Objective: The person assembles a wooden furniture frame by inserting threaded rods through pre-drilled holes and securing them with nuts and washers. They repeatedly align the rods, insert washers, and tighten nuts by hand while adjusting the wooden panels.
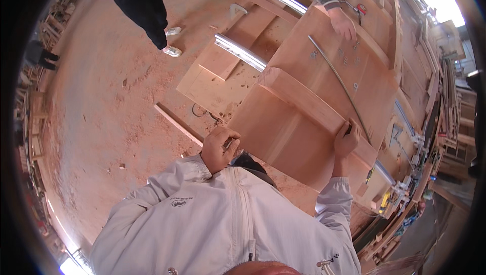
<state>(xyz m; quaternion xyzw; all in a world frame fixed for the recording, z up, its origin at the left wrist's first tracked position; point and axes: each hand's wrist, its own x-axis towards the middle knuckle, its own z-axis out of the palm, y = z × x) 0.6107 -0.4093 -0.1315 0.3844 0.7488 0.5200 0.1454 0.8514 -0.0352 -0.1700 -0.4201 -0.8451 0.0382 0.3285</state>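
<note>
My left hand (pixel 220 149) is raised in front of my jacket with its fingers curled. A small dark patch shows between thumb and fingers, too unclear to tell as an object. My right hand (pixel 346 140) touches the thick wooden beam (pixel 307 98) near its right end. Something dark, or a shadow, lies between that thumb and the fingers. The beam runs across a broad wooden panel (pixel 265 130). Beyond it, a long thin metal rod (pixel 338 73) lies on the panel among several metal washers or rings (pixel 355 86).
A co-worker's hand (pixel 343 24) reaches over the panel's far end. Metal rails (pixel 241 52) extend left beside loose boards (pixel 220 66). Clamps (pixel 400 191) and a yellow tool (pixel 384 202) are at the right. Another person (pixel 142 9) stands on the dusty floor; a wood strip (pixel 178 124) is at my left.
</note>
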